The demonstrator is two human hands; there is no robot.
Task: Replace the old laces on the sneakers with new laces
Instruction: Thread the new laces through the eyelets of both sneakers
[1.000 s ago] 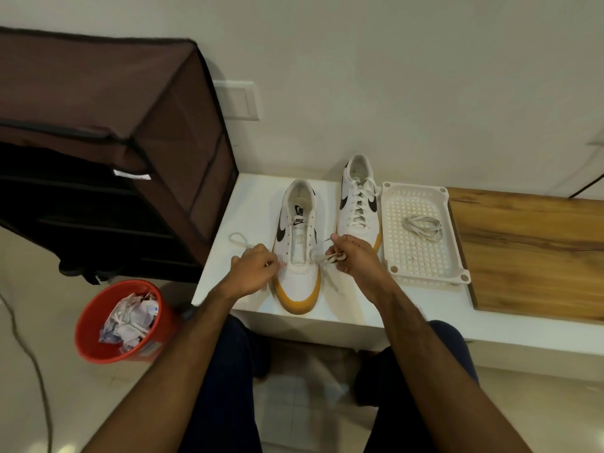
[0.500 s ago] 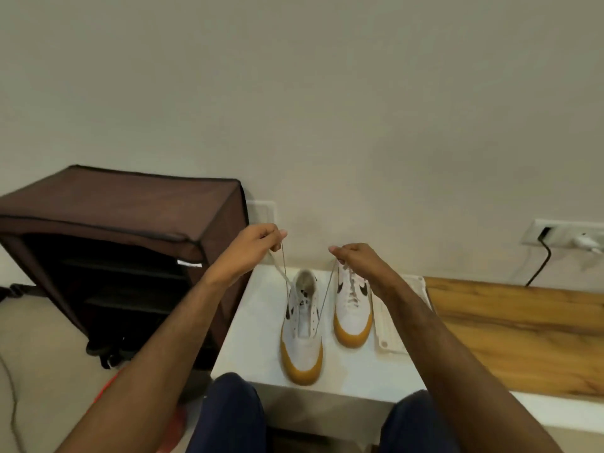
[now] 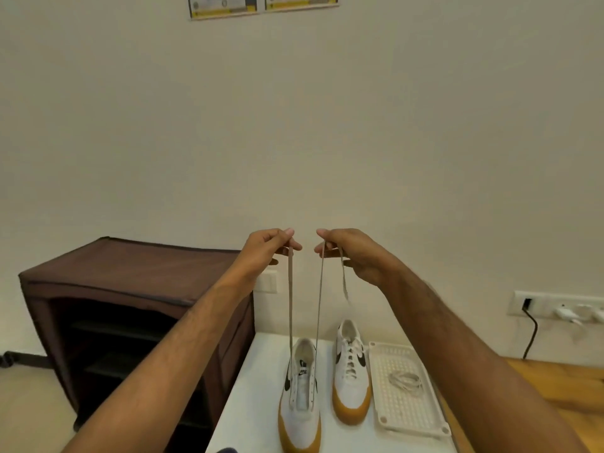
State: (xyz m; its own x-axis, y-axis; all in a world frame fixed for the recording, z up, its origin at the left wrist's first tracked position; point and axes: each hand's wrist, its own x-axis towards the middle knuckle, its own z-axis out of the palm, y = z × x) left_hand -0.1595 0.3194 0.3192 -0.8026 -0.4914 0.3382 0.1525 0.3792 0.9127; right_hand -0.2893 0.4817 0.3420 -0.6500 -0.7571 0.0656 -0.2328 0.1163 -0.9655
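Hands raised higher than half a second ago, now level and close together in front of the wall, well above the table. Left hand [image 3: 266, 248] pinches one end of the new lace [image 3: 290, 305] between thumb and fingertips; right hand [image 3: 351, 255] pinches the other end, a short tail hanging loose below it. Both strands run taut and nearly straight down to the near sneaker [image 3: 300, 407], where earlier they slanted and were shorter. Camera is tilted up more: the red bin seen a second ago is out of frame, and two posters [image 3: 263, 4] show at the top edge.

Counts: two sneakers, white with gum soles. The near one has only the new lace through its low eyelets. Second sneaker [image 3: 351, 384], just beside it to the right, is fully laced. One white perforated tray [image 3: 407, 400] right of that, holding one coiled lace [image 3: 405, 380]. One brown fabric shoe rack [image 3: 130, 289] left of the table.

White table [image 3: 248, 403]: the near sneaker's toe sits close to the front edge, bare surface on its left up to the rack-side edge. A wooden top [image 3: 555, 380] adjoins on the right, partly hidden by the right forearm. Open air around both hands.
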